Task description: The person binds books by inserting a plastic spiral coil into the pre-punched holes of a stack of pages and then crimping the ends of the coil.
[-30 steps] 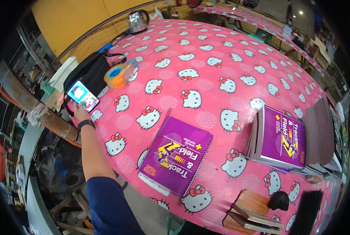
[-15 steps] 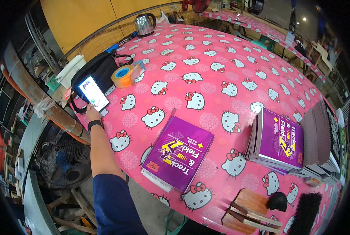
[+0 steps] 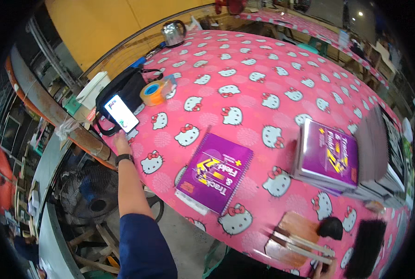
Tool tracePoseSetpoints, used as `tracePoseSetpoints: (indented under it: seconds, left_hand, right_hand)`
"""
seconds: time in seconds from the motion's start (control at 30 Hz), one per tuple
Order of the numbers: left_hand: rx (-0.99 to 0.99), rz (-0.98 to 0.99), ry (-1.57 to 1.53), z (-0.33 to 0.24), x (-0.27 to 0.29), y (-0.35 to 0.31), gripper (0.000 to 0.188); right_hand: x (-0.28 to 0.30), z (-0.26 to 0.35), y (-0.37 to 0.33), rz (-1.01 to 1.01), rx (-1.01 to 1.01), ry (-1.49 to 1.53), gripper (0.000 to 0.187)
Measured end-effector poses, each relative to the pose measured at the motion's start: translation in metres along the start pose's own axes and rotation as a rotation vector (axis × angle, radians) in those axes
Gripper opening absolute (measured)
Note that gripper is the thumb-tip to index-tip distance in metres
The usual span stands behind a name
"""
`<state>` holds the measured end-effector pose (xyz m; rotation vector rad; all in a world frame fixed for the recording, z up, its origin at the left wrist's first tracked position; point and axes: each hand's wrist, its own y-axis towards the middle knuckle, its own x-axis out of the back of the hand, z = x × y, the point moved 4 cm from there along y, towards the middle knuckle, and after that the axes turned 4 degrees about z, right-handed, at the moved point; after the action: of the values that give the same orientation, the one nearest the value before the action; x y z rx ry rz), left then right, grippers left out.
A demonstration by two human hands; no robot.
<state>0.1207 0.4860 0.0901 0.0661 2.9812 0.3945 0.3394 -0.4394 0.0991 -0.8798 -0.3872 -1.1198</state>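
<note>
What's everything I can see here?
phone: 1, white screen, table's left edge
bag: 1, black, by phone
tape: at least 1, orange, beside bag
kettle: 1, silver, far left
loose notebook: 1, purple, centre
stacked notebooks: many, purple, dark, right
wooden pieces: several, brown, lower right
objects: 2, black, lower right
container: 1, white, left of bag
dark fan: 1, lower left
tables: 2, pink-covered, near, far
pole: 1, rusty brown, left
clutter: uncounted, mixed, background
left fingers: 1 hand, at phone's lower edge
right fingers: 1 hand, at wooden pieces
</note>
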Motion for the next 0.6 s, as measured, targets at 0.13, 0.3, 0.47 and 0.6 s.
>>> tracePoseSetpoints:
  seconds: [0.13,0.3,0.47,0.6]
  left_hand:
    - [-0.110,0.065,0.082,-0.054,-0.068,-0.107,0.026]
    - [-0.556,0.466,0.279,-0.155,-0.203,-0.312,0.028]
    - [-0.066,0.935,-0.061,-0.199,-0.339,-0.441,0.038]
    - [0.154,1.054,0.232,-0.168,-0.380,-0.440,0.046]
  right_hand:
    - [-0.008,0.021,0.000,-0.480,0.607,-0.027,0.014]
    - [-0.001,0.039,0.002,-0.342,0.540,0.260,0.009]
    - [0.007,0.035,-0.003,-0.240,0.629,0.546,0.014]
    - [0.010,0.031,-0.012,-0.118,0.736,0.640,0.016]
